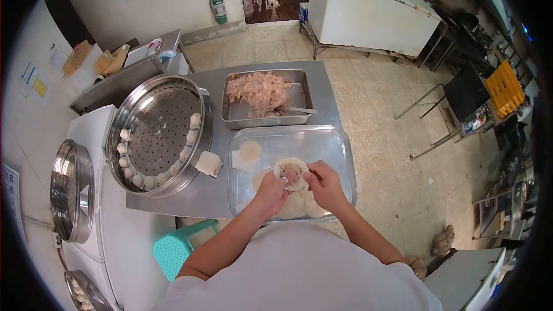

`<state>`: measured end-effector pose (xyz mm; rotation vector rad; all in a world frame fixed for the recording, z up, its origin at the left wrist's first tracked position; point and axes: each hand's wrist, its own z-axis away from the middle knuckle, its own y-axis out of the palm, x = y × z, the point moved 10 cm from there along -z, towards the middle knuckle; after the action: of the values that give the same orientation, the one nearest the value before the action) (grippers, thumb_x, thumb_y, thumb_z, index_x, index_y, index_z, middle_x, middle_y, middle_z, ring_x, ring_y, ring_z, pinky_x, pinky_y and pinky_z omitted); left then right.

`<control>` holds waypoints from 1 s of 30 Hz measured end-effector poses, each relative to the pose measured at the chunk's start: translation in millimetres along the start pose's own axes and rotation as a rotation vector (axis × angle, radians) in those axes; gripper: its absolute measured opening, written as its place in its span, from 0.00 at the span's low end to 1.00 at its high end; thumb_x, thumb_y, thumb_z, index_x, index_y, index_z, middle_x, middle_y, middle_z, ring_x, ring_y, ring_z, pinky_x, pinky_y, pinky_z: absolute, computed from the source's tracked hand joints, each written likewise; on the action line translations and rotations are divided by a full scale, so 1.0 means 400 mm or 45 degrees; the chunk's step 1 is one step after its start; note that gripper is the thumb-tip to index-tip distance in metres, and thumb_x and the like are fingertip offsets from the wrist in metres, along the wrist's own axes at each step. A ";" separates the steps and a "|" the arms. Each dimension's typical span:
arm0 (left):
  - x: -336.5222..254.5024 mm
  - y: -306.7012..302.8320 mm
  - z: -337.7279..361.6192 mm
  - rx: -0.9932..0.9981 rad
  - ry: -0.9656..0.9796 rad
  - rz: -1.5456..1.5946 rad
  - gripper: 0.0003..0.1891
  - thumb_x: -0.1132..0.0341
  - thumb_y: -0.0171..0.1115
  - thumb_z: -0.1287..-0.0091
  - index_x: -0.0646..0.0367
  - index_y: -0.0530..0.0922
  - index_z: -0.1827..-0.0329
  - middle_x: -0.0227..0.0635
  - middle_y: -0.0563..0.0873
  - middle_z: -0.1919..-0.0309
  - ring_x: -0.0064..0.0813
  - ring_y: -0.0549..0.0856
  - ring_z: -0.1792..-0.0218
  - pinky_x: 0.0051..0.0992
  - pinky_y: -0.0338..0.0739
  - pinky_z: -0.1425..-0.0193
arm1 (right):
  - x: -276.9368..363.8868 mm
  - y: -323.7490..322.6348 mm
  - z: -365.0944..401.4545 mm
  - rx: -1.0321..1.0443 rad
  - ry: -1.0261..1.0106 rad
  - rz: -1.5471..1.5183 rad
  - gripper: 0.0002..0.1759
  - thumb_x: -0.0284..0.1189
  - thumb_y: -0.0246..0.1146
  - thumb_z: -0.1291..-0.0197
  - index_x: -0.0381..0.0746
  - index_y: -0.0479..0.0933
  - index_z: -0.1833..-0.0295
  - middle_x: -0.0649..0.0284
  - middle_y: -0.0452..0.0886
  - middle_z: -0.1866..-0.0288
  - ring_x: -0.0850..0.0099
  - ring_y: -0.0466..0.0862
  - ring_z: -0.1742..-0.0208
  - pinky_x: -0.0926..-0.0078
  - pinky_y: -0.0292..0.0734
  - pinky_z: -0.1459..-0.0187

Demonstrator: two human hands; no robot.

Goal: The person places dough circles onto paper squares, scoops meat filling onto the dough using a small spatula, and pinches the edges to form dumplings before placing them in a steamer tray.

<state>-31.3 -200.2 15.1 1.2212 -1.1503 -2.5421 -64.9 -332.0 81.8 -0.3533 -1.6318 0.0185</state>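
Note:
My left hand (pixel 271 196) cups a round dough wrapper (pixel 297 185) with a lump of pink meat filling on it. The fingers of my right hand (pixel 327 186) are closed on the wrapper's right edge. Both hands are over a shallow metal tray (pixel 340 145), where several flat dough wrappers (pixel 292 207) lie below them. Another wrapper (pixel 250 151) sits on white paper at the tray's upper left. Beyond stands a metal pan (pixel 242 123) of minced meat (pixel 259 92), with a metal utensil (pixel 299 110) resting in it.
On the left, a large perforated steamer tray (pixel 158 121) holds a curved row of small filled dumplings (pixel 138 180). Beside it lies a stack of white paper squares (pixel 209 163). A turquoise stool (pixel 175 250) is under the table's front edge. A white chest freezer (pixel 368 14) stands across the room.

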 end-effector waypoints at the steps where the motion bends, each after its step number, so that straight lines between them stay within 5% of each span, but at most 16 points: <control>1: 0.003 0.000 -0.003 0.009 -0.010 0.010 0.15 0.75 0.53 0.23 0.63 0.75 0.36 0.39 0.82 0.40 0.35 0.86 0.42 0.37 0.85 0.37 | -0.002 -0.001 0.000 0.000 0.003 -0.024 0.09 0.25 0.67 0.29 0.31 0.83 0.48 0.59 0.81 0.60 0.72 0.80 0.68 0.74 0.77 0.64; 10: -0.059 0.045 0.003 -0.016 0.007 -0.060 0.11 0.72 0.56 0.22 0.62 0.78 0.40 0.36 0.83 0.46 0.30 0.87 0.47 0.36 0.88 0.46 | 0.048 -0.018 -0.003 -0.177 -0.115 0.196 0.03 0.22 0.68 0.33 0.32 0.84 0.58 0.57 0.79 0.71 0.68 0.79 0.71 0.69 0.73 0.69; 16: -0.082 0.049 -0.004 0.025 0.063 -0.126 0.12 0.72 0.58 0.22 0.63 0.78 0.40 0.37 0.85 0.48 0.31 0.87 0.47 0.38 0.89 0.48 | 0.094 -0.007 -0.003 -0.178 -0.277 0.326 0.04 0.22 0.66 0.31 0.32 0.82 0.55 0.53 0.81 0.65 0.63 0.81 0.68 0.65 0.77 0.65; 22: -0.093 0.057 0.009 0.059 0.015 -0.357 0.12 0.69 0.61 0.22 0.62 0.78 0.40 0.36 0.86 0.49 0.30 0.88 0.50 0.34 0.88 0.52 | 0.094 -0.003 -0.011 -0.057 -0.082 0.192 0.09 0.24 0.67 0.30 0.31 0.81 0.49 0.52 0.81 0.57 0.61 0.84 0.62 0.68 0.80 0.59; 30: -0.103 0.063 0.028 0.198 -0.088 -0.510 0.13 0.68 0.65 0.23 0.63 0.79 0.41 0.37 0.86 0.51 0.30 0.89 0.59 0.29 0.87 0.60 | 0.149 0.013 0.004 -0.069 -0.210 0.401 0.03 0.21 0.66 0.32 0.31 0.82 0.57 0.53 0.81 0.66 0.58 0.82 0.69 0.64 0.77 0.68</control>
<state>-17.0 -195.8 62.2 1.5503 -1.2469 -2.8412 -68.4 -312.6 138.3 -0.6625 -1.7262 0.2477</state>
